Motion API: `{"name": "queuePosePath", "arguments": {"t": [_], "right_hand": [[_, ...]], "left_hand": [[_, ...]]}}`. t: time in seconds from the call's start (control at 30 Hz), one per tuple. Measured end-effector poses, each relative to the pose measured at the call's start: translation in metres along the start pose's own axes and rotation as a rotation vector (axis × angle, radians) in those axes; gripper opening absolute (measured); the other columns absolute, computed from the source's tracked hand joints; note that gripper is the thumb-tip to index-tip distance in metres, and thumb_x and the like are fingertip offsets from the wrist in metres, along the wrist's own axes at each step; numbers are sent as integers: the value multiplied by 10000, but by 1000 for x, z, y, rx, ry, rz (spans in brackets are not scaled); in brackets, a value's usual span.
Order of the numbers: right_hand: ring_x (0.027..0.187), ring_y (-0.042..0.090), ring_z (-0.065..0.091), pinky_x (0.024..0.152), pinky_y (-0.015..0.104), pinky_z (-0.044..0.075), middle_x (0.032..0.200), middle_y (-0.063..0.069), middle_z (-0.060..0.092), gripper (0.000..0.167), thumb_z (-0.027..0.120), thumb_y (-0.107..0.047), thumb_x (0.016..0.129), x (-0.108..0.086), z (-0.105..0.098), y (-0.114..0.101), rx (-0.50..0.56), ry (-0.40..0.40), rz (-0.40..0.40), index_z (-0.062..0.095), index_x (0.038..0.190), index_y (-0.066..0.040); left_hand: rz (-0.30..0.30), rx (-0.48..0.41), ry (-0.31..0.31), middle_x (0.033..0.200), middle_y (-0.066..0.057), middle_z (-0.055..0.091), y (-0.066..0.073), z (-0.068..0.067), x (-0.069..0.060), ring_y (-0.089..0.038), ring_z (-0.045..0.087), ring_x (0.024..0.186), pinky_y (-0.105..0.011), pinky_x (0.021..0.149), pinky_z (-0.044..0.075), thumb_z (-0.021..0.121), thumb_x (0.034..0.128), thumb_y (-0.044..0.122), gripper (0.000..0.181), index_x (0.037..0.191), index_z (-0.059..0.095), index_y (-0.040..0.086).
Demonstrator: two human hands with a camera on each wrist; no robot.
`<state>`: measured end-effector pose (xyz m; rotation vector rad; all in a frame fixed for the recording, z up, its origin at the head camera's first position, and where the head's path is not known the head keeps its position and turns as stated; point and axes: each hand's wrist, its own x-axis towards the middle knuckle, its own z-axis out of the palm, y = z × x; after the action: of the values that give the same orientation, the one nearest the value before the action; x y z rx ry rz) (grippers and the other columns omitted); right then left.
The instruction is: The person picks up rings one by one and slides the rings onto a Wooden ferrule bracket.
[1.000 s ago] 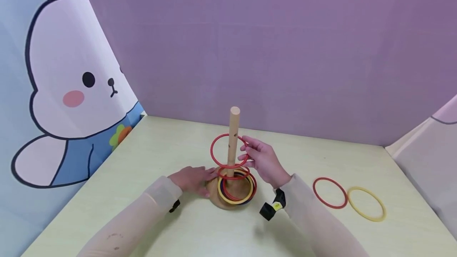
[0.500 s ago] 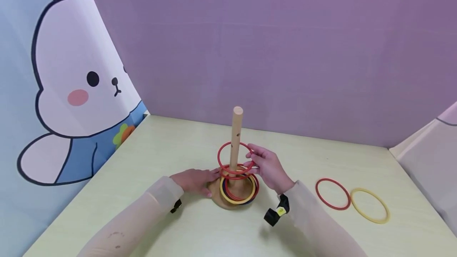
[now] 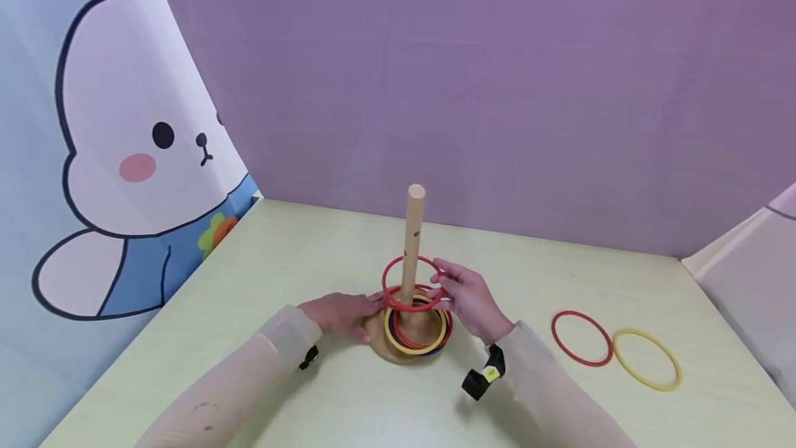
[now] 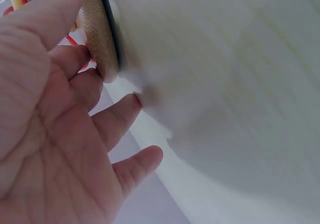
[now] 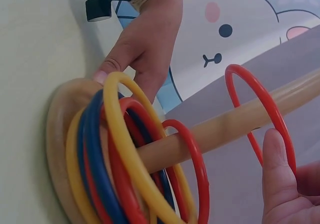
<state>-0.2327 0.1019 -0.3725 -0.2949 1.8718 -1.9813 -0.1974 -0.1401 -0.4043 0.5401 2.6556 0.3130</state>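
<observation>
A wooden peg (image 3: pixel 413 227) stands upright on a round wooden base (image 3: pixel 378 341). My left hand (image 3: pixel 342 313) holds the base's left edge, the thumb on the near side and the fingers farther back. With thumb and fingers, my right hand (image 3: pixel 474 299) pinches a red ring (image 5: pixel 250 78). That ring encircles the peg, tilted, above the stack. Several yellow, blue and red rings lie around the peg's foot, among them a tilted yellow ring (image 5: pixel 119 116) and a red ring (image 5: pixel 200 179). In the left wrist view, the base (image 4: pixel 100 33) meets my index and middle fingertips.
On the pale table (image 3: pixel 336 399), to the right, lie another red ring (image 3: pixel 581 363) and a yellow ring (image 3: pixel 659 386), side by side. A purple backdrop (image 3: pixel 472 102) rises behind the table, and a rabbit-print curtain (image 3: pixel 99 95) hangs at the left.
My right hand has lowered the red ring along the peg, closer to the stack. The left hand keeps its place on the base. The head view has shifted slightly.
</observation>
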Motion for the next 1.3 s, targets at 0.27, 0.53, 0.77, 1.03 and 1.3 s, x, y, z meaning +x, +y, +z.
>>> {"name": "queuePosePath", "arguments": {"t": [0.27,0.53,0.77,1.03,1.3], "right_hand": [[731,85,622,638,189,530,1047,173,522,430,368,36,1002,-1,-3,8,-4,-19,3,347,1428,90],[733,75,624,626,183,524,1028,153,528,430,352,52,996,-2,-5,15,-5,-49,15,331,1421,114],[762,88,615,635,187,528,1045,146,524,428,358,49,999,-3,-8,21,-32,-52,30,331,1421,113],[756,88,604,630,193,526,980,98,563,432,367,48,993,-3,-11,25,-42,-49,37,326,1414,130],[738,87,607,639,211,536,940,80,586,439,381,39,986,-3,-17,29,-57,-56,49,327,1411,135]], "left_hand": [[-3,-13,-7,1571,11,243,-1,1,0,-253,362,1363,-427,1070,338,690,872,340,782,1520,281,181],[3,12,-7,1577,36,225,-1,0,1,-227,320,1388,-423,1078,328,695,868,332,770,1515,305,181],[2,1,-16,1583,39,200,-1,-1,2,-226,304,1395,-432,1080,323,690,863,349,795,1523,275,192],[-11,11,-6,1585,63,193,-4,3,2,-217,324,1386,-427,1067,341,670,877,382,768,1522,276,242],[-22,41,-1,1581,89,196,-5,5,2,-215,322,1387,-443,1059,347,637,896,422,718,1513,297,287]]}}
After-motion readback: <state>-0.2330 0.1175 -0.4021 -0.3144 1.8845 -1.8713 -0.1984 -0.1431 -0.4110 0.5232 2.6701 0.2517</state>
